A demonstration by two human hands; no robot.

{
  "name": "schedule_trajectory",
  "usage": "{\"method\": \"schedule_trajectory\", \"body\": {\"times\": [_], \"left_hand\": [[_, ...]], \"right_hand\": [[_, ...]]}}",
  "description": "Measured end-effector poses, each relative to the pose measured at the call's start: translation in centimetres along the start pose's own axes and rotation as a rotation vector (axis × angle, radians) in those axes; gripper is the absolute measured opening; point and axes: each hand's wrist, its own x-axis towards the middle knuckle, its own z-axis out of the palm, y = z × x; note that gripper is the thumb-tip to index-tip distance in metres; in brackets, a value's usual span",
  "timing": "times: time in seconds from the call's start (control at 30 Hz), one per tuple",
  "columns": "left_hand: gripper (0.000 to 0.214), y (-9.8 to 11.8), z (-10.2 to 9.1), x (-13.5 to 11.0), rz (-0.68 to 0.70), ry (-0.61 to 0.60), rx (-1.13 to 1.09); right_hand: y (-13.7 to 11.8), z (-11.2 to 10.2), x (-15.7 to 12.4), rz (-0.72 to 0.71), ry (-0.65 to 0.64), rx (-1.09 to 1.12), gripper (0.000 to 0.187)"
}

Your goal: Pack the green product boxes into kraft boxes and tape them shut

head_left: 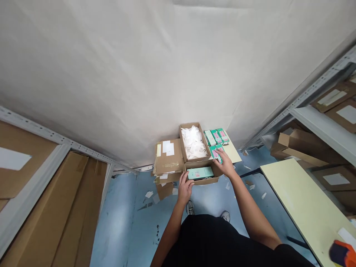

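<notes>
My left hand [185, 188] is closed on the left front corner of a small open cardboard box [206, 181]. Inside this box lies a mint-green packet box [200, 172]. My right hand [226, 163] reaches past the box's right end, its fingers stretched over a green box with a pink panel [216, 153]. Whether those fingertips touch the green box is hard to tell. More green-and-pink boxes [217, 136] stand in a row just behind. Behind the small box, a larger open carton [182, 144] holds crumpled white packing material [192, 141].
Stacked flattened cardboard [169, 163] lies on the left. The green boxes rest on a pale tabletop [233, 150]. Shelves with cartons [311, 146] stand right, and tall cartons [55, 207] left. A cream table [300, 200] is nearby. Paper scraps [149, 194] litter the blue floor.
</notes>
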Motion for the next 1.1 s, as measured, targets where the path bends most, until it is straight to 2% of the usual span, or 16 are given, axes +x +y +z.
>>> {"method": "schedule_trajectory", "body": {"times": [0.1, 0.23, 0.47, 0.63, 0.77, 0.9, 1.0, 1.1], "left_hand": [[0.027, 1.7, 2.4, 1.5, 0.048, -0.052, -0.005], [0.027, 5.5, 8.2, 4.4, 0.154, -0.136, -0.033], [0.025, 16.5, 21.5, 8.8, 0.404, -0.307, -0.128], [0.023, 24.3, 29.6, 10.5, 0.546, -0.464, -0.207], [0.023, 28.6, 36.0, 11.5, 0.625, -0.606, -0.258], [0.024, 31.9, 43.7, 12.6, 0.673, -0.769, -0.349], [0.021, 34.7, 49.6, 13.5, 0.68, -0.905, -0.409], [0.016, 37.3, 54.7, 14.4, 0.726, -1.051, -0.386]], "right_hand": [[2.0, -3.3, -2.6, 0.031, 0.028, -0.01, 0.053], [6.5, -9.7, -7.8, 0.128, 0.082, -0.068, 0.056], [15.6, -21.6, -19.8, 0.399, 0.283, -0.22, 0.061], [19.0, -28.0, -27.5, 0.59, 0.434, -0.301, 0.064], [20.9, -30.5, -31.9, 0.708, 0.542, -0.352, 0.067], [22.5, -30.8, -35.1, 0.837, 0.627, -0.399, 0.069], [23.3, -30.8, -36.3, 0.948, 0.674, -0.43, 0.072], [23.8, -31.0, -36.1, 1.038, 0.699, -0.446, 0.074]]}}
